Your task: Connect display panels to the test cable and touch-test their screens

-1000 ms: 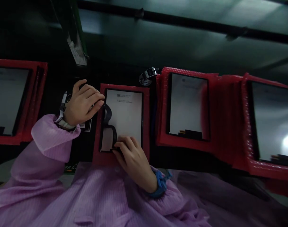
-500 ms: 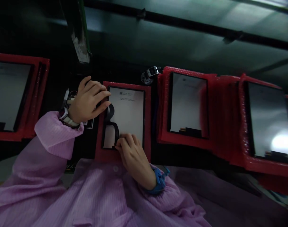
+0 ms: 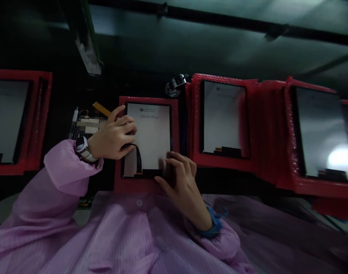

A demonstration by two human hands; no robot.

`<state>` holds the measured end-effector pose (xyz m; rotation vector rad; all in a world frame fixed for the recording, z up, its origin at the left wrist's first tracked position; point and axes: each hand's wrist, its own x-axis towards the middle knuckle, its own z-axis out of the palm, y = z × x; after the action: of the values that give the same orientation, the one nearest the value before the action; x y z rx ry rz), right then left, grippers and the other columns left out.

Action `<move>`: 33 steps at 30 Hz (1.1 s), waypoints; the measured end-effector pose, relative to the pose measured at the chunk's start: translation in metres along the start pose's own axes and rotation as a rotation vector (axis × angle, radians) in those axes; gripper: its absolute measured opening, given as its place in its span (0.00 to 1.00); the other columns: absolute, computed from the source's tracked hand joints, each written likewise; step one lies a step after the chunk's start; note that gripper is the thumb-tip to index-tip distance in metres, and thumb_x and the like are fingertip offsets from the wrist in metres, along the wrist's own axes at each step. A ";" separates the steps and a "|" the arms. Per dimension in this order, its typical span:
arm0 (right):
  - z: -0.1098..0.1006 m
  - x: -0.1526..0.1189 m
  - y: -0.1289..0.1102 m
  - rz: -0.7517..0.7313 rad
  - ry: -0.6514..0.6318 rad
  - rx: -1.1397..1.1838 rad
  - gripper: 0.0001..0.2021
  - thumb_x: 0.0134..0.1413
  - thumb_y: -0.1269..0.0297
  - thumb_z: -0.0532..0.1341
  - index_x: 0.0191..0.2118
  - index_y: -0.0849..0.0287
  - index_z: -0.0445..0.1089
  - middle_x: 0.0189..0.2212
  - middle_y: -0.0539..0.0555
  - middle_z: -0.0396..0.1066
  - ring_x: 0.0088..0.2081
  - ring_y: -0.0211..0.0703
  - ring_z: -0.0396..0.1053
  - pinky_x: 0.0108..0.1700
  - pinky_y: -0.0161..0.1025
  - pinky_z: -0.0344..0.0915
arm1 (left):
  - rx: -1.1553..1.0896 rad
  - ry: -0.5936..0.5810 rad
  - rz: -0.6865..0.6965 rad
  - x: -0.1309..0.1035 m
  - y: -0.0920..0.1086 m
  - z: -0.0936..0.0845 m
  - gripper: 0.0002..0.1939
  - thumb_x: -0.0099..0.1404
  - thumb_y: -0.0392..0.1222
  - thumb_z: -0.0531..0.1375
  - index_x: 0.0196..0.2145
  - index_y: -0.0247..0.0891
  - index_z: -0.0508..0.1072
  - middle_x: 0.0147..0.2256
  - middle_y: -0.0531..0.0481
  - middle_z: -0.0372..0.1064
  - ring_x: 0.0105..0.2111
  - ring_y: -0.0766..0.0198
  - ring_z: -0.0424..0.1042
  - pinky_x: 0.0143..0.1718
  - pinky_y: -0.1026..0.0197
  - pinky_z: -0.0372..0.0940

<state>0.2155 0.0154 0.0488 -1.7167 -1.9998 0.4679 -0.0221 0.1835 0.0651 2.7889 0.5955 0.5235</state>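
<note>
A screen panel [image 3: 151,133] with a pale back and small print lies on a red foam sheet [image 3: 175,133] in front of me. Over its left edge is my left hand [image 3: 113,135], fingers curled around a black flex cable [image 3: 139,160] that bends down to the panel's lower edge; what its fingertips grip is partly hidden. My right hand [image 3: 183,180] is at the panel's lower right corner, thumb and fingers spread apart with nothing between them. Left of the panel sits a small circuit board [image 3: 89,125], partly behind my left hand, with an orange flex strip [image 3: 101,109] above it.
Stacks of red foam with screen panels stand at the right [image 3: 225,118], far right [image 3: 322,133] and far left [image 3: 8,121]. A metallic roll-like object [image 3: 176,85] sits behind the panel. A white pen-like tool [image 3: 73,121] lies beside the board. A metal post [image 3: 89,57] rises behind.
My right hand has left the cable's lower end and moved right, its fingers opening. My left hand has come down onto the cable. The orange strip now shows, and the view has shifted slightly.
</note>
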 end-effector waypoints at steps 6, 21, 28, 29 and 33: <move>-0.003 -0.001 -0.006 -0.048 0.023 -0.047 0.15 0.63 0.62 0.60 0.53 0.55 0.63 0.58 0.62 0.61 0.58 0.56 0.56 0.57 0.59 0.64 | -0.095 -0.084 -0.150 0.003 0.002 -0.002 0.09 0.62 0.44 0.59 0.24 0.45 0.72 0.41 0.51 0.72 0.53 0.48 0.66 0.67 0.27 0.36; 0.026 0.009 -0.042 -0.162 -0.094 0.012 0.08 0.66 0.68 0.56 0.45 0.59 0.71 0.45 0.59 0.69 0.46 0.48 0.65 0.49 0.48 0.70 | -0.051 -0.140 -0.147 0.004 0.007 -0.003 0.08 0.63 0.46 0.58 0.29 0.45 0.75 0.47 0.48 0.72 0.57 0.47 0.64 0.69 0.29 0.31; 0.026 0.009 -0.044 -0.157 -0.093 0.040 0.07 0.66 0.69 0.56 0.45 0.58 0.70 0.45 0.59 0.69 0.46 0.47 0.65 0.49 0.48 0.70 | -0.108 -0.147 -0.188 0.005 0.009 -0.004 0.05 0.61 0.44 0.60 0.28 0.46 0.75 0.46 0.49 0.73 0.58 0.46 0.63 0.69 0.28 0.30; 0.025 0.008 -0.042 -0.156 -0.084 0.060 0.07 0.66 0.68 0.56 0.46 0.58 0.69 0.46 0.59 0.69 0.46 0.47 0.65 0.49 0.47 0.70 | -0.096 -0.147 -0.179 0.005 0.010 -0.004 0.06 0.62 0.43 0.60 0.29 0.46 0.75 0.46 0.49 0.73 0.57 0.47 0.63 0.69 0.28 0.31; 0.013 0.005 -0.031 -0.073 0.051 0.109 0.10 0.65 0.66 0.59 0.51 0.56 0.65 0.46 0.58 0.69 0.47 0.47 0.65 0.49 0.47 0.68 | -0.079 -0.128 -0.146 0.005 0.011 -0.007 0.08 0.65 0.42 0.57 0.30 0.44 0.75 0.46 0.49 0.73 0.58 0.51 0.63 0.69 0.30 0.31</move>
<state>0.1819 0.0158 0.0550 -1.5690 -1.9562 0.4939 -0.0167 0.1767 0.0763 2.6548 0.7265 0.3277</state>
